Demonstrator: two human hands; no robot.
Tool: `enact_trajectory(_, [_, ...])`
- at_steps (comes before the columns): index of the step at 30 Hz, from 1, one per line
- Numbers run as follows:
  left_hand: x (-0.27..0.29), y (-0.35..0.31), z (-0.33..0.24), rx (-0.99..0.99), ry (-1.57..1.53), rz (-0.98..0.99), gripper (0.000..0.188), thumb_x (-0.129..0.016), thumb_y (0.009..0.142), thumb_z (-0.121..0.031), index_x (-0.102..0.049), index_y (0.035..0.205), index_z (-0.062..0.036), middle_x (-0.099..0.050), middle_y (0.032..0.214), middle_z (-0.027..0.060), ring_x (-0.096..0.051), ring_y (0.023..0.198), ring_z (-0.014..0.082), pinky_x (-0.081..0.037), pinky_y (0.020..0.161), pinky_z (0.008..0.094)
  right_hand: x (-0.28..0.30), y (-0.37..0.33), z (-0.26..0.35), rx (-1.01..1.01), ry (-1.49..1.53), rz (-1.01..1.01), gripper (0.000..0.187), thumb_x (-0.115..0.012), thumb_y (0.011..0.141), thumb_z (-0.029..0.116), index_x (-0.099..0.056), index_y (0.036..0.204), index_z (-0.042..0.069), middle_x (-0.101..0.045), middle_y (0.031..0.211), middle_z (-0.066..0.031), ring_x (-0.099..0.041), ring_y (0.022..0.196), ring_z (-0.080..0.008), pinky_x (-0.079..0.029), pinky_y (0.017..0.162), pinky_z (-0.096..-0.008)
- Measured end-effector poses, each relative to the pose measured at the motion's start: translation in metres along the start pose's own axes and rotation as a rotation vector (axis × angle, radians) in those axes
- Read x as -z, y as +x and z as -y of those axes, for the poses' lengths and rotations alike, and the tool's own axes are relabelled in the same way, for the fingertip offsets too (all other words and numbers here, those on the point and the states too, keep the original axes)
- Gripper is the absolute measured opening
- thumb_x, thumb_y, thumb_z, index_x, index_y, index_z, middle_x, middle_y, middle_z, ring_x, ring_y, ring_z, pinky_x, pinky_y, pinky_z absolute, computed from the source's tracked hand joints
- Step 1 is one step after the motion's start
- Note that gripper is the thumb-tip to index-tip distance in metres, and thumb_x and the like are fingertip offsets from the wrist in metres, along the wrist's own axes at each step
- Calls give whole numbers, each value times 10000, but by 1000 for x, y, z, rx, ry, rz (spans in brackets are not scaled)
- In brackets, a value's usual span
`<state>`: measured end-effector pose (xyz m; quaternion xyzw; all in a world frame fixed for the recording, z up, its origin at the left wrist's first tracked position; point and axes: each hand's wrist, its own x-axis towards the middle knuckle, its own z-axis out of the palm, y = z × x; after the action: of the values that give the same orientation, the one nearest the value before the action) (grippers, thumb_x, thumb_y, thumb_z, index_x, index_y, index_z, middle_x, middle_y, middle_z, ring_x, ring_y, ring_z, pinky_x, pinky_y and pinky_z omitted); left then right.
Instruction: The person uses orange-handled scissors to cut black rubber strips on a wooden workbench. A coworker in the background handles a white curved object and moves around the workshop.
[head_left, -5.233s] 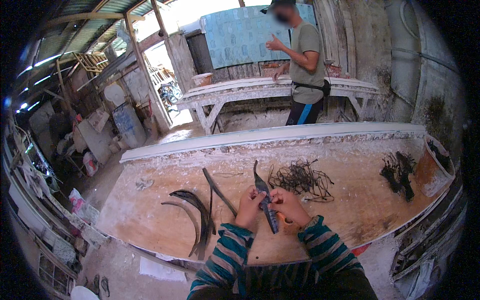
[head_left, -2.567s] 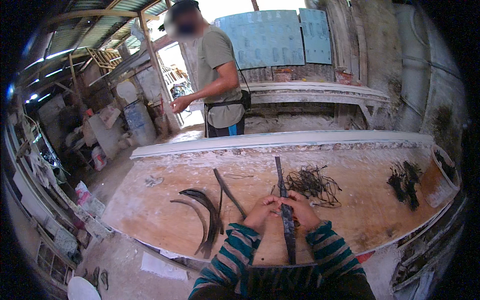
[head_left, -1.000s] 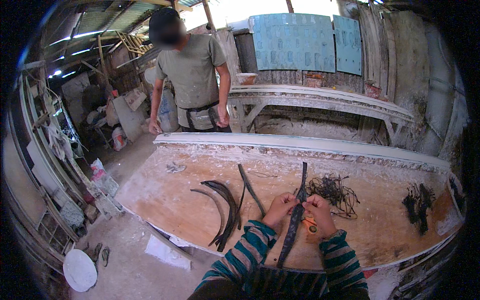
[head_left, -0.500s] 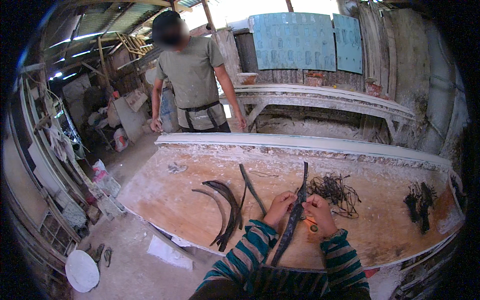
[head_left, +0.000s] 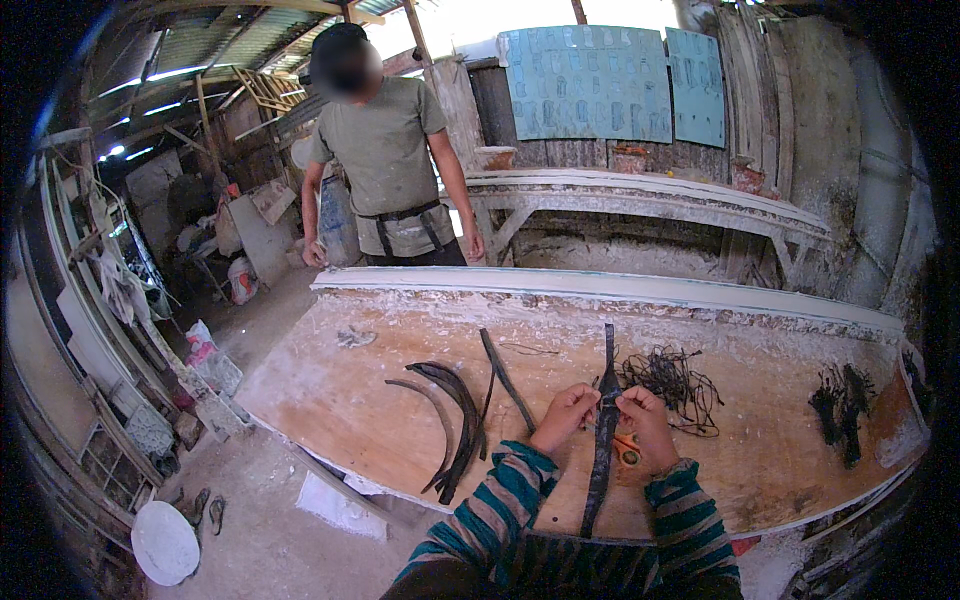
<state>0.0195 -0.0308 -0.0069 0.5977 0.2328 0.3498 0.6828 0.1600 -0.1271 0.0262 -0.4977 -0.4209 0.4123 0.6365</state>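
A long, flat black strip [head_left: 601,465], rubber-like in look, runs from far to near across the wooden table between my hands. My left hand [head_left: 567,415] pinches its left edge with thumb and fingertips. From the right side, my right hand [head_left: 645,425] pinches the same strip at nearly the same height. Whether a thin cord is also between my fingers is too small to tell. Orange-handled scissors [head_left: 627,450] lie beside my right hand, partly hidden by it. Just beyond that hand is a tangle of thin black cords [head_left: 680,385].
Curved black strips [head_left: 455,425] and a straighter strip [head_left: 508,378] lie left of my hands on the table [head_left: 330,400]. A dark bundle [head_left: 845,410] sits at the right end. A white raised ledge [head_left: 600,287] borders the far side, where another person [head_left: 385,160] stands.
The held strip's near end has swung right, so it now lies straighter away from me. Both hands stay pinched near the same spot. The other person has shifted slightly right.
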Motion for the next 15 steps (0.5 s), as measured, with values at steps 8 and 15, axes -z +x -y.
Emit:
enact_trajectory(8, [-14,-8,-19,12,40,-6,136,-578,874,-250,-560,823,-125,-487,650,-58,-452,580,50,-340,537,198,5,0,-3,-26,-17,17,68,-556,875,117,-559,826,70,-524,708,34,-463,625,-41,-383,568,-190])
enact_trajectory(15, [-8,-7,-6,34,-86,-77,145,-582,856,-208,-570,756,-103,-487,644,-52,-449,612,62,-333,563,215,4,1,-7,-94,-37,105,71,-569,873,130,-567,841,67,-534,731,36,-472,646,-41,-394,598,-188])
